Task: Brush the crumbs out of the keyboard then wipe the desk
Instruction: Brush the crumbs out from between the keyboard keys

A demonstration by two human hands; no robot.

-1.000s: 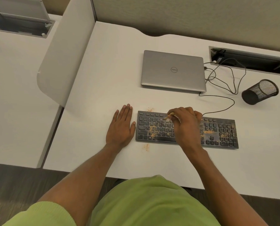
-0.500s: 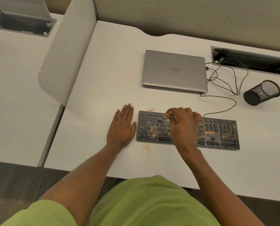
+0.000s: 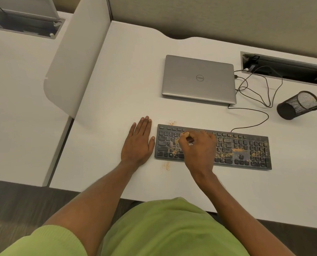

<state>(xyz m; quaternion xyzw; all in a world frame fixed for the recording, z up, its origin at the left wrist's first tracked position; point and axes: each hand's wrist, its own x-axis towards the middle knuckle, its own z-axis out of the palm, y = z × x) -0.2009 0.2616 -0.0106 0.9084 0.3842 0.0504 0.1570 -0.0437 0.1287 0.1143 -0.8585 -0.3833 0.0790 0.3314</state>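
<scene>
**Mid-sweep on the keys, desk wipe yet to come**

Gripping a small brush in the right hand, fingers curled round its pale handle, and running the blurred bristle end over the left-centre keys. Working on a keyboard lying near the front of the desk, on the near side of the closed laptop. Resting the left hand flat on the desk just beside the keyboard's left end, fingers straight, holding nothing.

Judging the brushing as only partly done: seeing orange crumbs scattered across the right-hand keys and number pad, with more among the keys around the brush. Spotting two small crumb piles on the desk too, one just past the top left corner, another just off the near edge. Looking for a cloth and finding none in view. Reckoning the wipe as not begun, with most of the right side waiting for the brush first.
</scene>
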